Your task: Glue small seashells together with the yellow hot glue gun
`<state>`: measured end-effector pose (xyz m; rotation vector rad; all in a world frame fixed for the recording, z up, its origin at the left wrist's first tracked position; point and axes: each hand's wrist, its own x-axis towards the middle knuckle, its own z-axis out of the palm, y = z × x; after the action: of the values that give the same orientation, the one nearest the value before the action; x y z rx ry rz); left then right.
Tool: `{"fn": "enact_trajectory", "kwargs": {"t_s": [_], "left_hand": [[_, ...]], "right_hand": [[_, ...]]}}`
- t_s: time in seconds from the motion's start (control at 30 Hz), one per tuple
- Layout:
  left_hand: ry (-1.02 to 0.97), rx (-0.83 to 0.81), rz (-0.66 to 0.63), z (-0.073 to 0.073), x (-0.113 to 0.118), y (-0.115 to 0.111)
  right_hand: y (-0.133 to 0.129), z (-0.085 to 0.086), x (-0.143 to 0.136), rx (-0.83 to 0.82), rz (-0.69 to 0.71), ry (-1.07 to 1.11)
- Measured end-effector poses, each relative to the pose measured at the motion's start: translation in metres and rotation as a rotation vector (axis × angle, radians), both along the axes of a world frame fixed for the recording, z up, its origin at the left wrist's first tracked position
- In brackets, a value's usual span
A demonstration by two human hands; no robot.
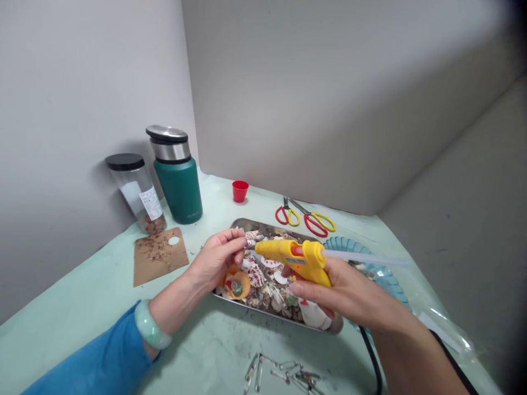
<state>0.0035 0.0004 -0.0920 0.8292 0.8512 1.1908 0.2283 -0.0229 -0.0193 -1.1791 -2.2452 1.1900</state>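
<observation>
A yellow glue gun with a long clear glue stick out of its back is gripped in my right hand. Its nozzle points left, at the fingertips of my left hand. Thumb and fingers of that hand are pinched together on something small at the nozzle, too hidden to name. Both hands are over a metal tray full of shells and small stones. An orange scallop shell with small red and green pieces lies in the tray below my left hand.
Behind stand a green bottle, a lidded jar and a red cup. Two scissors lie behind the tray. Brown card is left, a blue dish right, safety pins in front. A black cord runs at right.
</observation>
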Motion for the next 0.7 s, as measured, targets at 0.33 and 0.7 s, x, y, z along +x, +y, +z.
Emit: {"fn": "enact_trajectory", "kwargs": {"t_s": [0.33, 0.7], "left_hand": [[-0.003, 0.000, -0.010, -0.0001, 0.0001, 0.0012], [-0.010, 0.010, -0.015, -0.0014, -0.0004, 0.0005]], "right_hand": [[0.0004, -0.0027, 0.0017, 0.007, -0.011, -0.036], [0.0035, -0.0075, 0.0044, -0.001, 0.006, -0.050]]}}
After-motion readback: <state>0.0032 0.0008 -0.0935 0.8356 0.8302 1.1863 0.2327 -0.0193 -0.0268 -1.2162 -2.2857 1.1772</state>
